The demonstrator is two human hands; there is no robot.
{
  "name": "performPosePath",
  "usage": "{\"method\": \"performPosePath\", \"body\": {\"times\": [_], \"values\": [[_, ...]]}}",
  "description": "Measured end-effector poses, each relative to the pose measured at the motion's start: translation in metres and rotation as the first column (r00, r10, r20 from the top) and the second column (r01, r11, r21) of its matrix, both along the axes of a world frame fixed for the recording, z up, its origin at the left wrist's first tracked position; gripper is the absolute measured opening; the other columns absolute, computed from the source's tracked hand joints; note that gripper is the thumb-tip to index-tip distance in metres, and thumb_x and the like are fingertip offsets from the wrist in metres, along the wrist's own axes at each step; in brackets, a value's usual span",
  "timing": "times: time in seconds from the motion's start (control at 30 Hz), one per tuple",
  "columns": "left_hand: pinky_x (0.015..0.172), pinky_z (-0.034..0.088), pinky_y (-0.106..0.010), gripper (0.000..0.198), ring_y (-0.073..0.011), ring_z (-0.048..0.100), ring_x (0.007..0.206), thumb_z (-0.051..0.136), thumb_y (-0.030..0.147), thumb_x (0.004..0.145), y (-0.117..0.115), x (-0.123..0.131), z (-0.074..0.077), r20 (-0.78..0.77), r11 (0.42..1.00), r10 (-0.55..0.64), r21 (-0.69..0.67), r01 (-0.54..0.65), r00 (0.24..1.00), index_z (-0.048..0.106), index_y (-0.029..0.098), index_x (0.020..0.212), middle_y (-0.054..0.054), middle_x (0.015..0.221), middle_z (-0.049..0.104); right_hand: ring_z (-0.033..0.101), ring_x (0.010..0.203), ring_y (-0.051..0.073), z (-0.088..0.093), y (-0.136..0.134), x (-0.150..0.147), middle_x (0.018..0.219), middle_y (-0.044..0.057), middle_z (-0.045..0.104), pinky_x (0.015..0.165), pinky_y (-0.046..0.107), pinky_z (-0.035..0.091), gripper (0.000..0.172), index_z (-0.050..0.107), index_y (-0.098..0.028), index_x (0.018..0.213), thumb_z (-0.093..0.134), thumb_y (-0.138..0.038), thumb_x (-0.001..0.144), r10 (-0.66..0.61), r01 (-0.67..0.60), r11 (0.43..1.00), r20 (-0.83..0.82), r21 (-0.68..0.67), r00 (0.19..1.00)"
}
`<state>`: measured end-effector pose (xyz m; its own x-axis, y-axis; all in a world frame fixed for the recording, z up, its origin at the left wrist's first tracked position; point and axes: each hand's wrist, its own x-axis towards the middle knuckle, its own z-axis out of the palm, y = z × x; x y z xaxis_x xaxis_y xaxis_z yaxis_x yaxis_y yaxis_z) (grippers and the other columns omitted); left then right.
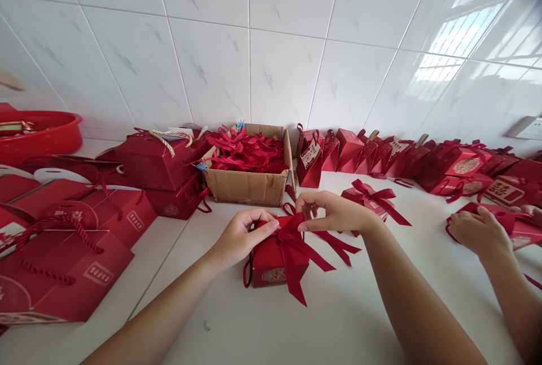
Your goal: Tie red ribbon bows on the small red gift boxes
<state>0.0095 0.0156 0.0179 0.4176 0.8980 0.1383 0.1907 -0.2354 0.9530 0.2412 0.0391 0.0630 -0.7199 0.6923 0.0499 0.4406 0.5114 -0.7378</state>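
Note:
A small red gift box [271, 266] stands on the white floor in front of me, with a dark red ribbon bow [292, 235] on its top. My left hand [241, 235] is curled over the box's left top edge and pinches the bow. My right hand [330, 210] pinches the ribbon's right loop just above the box. The ribbon tails hang down the box's front and trail to the right.
A cardboard box [249, 184] full of red ribbons sits behind. Flat red bags [71, 252] are stacked at left, beside a red basin [46, 133]. Finished red boxes [381, 153] line the wall at right. Another person's hand [478, 232] rests on a red box at right.

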Motion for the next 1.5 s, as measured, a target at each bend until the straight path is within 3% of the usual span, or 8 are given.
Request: {"method": "performPosePath", "body": {"times": [0.17, 0.33, 0.63, 0.83, 1.13, 1.5], "values": [[0.079, 0.042, -0.028, 0.033, -0.0204, 0.056, 0.096, 0.055, 0.04, 0.084, 0.0, -0.001, 0.0, 0.024, 1.0, -0.009, -0.016, 0.009, 1.0, 0.049, 0.017, 0.06, -0.004, 0.083, 0.063, 0.053, 0.071, 0.012, -0.003, -0.001, -0.003, 0.082, -0.001, 0.058, 0.069, 0.026, 0.045, 0.017, 0.057, -0.019, 0.087, 0.066, -0.032, 0.079, 0.081, -0.084, 0.995, -0.055, -0.054, 0.995], [0.082, 0.043, -0.03, 0.035, -0.0204, 0.057, 0.095, 0.055, 0.042, 0.083, 0.0, -0.003, -0.001, 0.032, 0.999, -0.017, -0.029, 0.018, 0.999, 0.045, 0.017, 0.06, -0.004, 0.084, 0.063, 0.051, 0.062, 0.01, -0.004, -0.001, -0.002, 0.067, -0.003, 0.054, 0.062, 0.024, 0.044, 0.024, 0.057, -0.018, 0.079, 0.068, -0.039, 0.077, 0.121, -0.126, 0.979, -0.043, -0.162, 0.992], [0.086, 0.04, -0.03, 0.039, -0.0216, 0.056, 0.102, 0.064, 0.039, 0.077, -0.006, 0.004, -0.004, -0.033, 0.994, 0.104, -0.017, -0.104, 0.994, 0.038, 0.019, 0.055, -0.003, 0.082, 0.062, 0.034, 0.055, 0.007, -0.012, 0.004, -0.015, 0.058, -0.005, 0.038, 0.05, 0.022, 0.03, 0.037, 0.05, -0.015, 0.065, 0.055, -0.045, 0.086, 0.12, -0.125, 0.982, -0.043, -0.14, 0.992], [0.077, 0.041, -0.028, 0.053, -0.0221, 0.056, 0.101, 0.067, 0.034, 0.073, -0.01, 0.006, -0.007, -0.017, 0.995, 0.095, 0.001, -0.095, 0.995, 0.02, 0.02, 0.054, 0.0, 0.065, 0.049, 0.037, 0.055, 0.007, -0.014, 0.008, -0.013, 0.058, -0.004, 0.041, 0.051, 0.021, 0.031, 0.034, 0.053, -0.014, 0.065, 0.057, -0.041, 0.086, 0.146, -0.157, 0.978, -0.089, -0.139, 0.985], [0.071, 0.039, -0.027, 0.055, -0.022, 0.056, 0.096, 0.068, 0.037, 0.072, -0.009, 0.006, -0.007, -0.062, 0.996, 0.088, 0.008, -0.088, 0.994, 0.019, 0.02, 0.053, -0.001, 0.068, 0.05, 0.045, 0.059, 0.008, -0.019, 0.016, -0.006, 0.063, -0.003, 0.051, 0.055, 0.022, 0.037, 0.028, 0.059, -0.014, 0.071, 0.067, -0.04, 0.077, 0.181, -0.192, 0.956, -0.067, -0.22, 0.981], [0.072, 0.039, -0.026, 0.053, -0.0224, 0.057, 0.101, 0.069, 0.032, 0.072, -0.008, 0.007, -0.009, -0.021, 0.998, 0.058, 0.004, -0.058, 0.998, 0.022, 0.02, 0.051, 0.0, 0.067, 0.048, 0.031, 0.05, 0.005, -0.028, 0.025, 0.001, 0.053, -0.008, 0.038, 0.046, 0.02, 0.025, 0.031, 0.056, -0.014, 0.069, 0.072, -0.041, 0.073, 0.198, -0.207, 0.94, -0.063, -0.27, 0.978]]}}
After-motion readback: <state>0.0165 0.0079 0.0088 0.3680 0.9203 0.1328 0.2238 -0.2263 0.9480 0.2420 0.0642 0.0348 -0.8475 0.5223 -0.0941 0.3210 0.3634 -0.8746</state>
